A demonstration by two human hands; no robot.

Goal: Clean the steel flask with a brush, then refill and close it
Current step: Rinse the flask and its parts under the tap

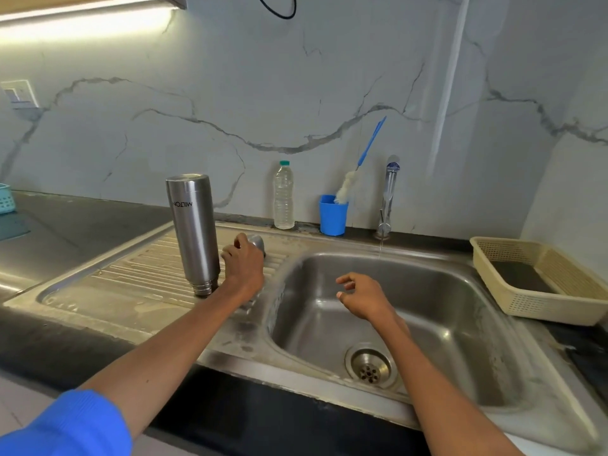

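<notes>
The steel flask point(194, 232) stands upside down on the ribbed drainboard point(141, 274), its threaded mouth down. Just right of it my left hand point(245, 263) curls around the flask's steel cap point(257, 242), which sits on the drainboard. My right hand point(360, 294) hovers over the sink basin point(427, 311) with loosely curled fingers, holding nothing. The bottle brush point(357, 172), white bristles on a blue handle, stands in a blue cup point(333, 214) at the back wall. A thin stream of water runs from the tap point(388, 199) into the basin.
A clear plastic water bottle point(284, 195) stands left of the blue cup. A beige plastic basket point(539, 278) sits on the counter right of the sink. A teal basket point(6, 198) is at the far left edge. The drain point(370, 368) lies near the basin's front.
</notes>
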